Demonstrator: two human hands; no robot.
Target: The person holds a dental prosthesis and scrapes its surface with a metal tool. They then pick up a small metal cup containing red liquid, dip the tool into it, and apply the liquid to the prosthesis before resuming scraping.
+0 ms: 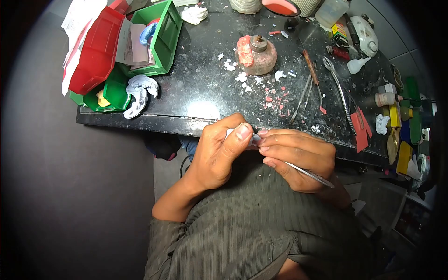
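Black desk [196,60] is spreading across the upper part of the head view, its surface carrying pale crumbs and pink fragments [275,103]. Both hands are working just in front of its near edge, over the person's striped shirt [233,224].

Left hand [219,151]: curling nearly closed, thumb pressing against the bent index finger; it is gripping a small pale piece [256,139], mostly hidden by the fingers. Right hand [298,156]: fingers lying close together, narrowly bent, pinching a slim metal tool [311,175] whose shaft is slanting out below the fingers. Right fingertips are meeting the pale piece between the hands; the tool's working end is hidden, so contact cannot be told.

Beyond, a round jar [261,60] is standing upright with pink material clinging to it. Green bin [167,44] and red bin [95,58] are sitting at the left.

Writing: a yellow-and-green box [339,35] is showing print too small to read; papers [77,23] by the red bin are bearing faint, illegible marks.
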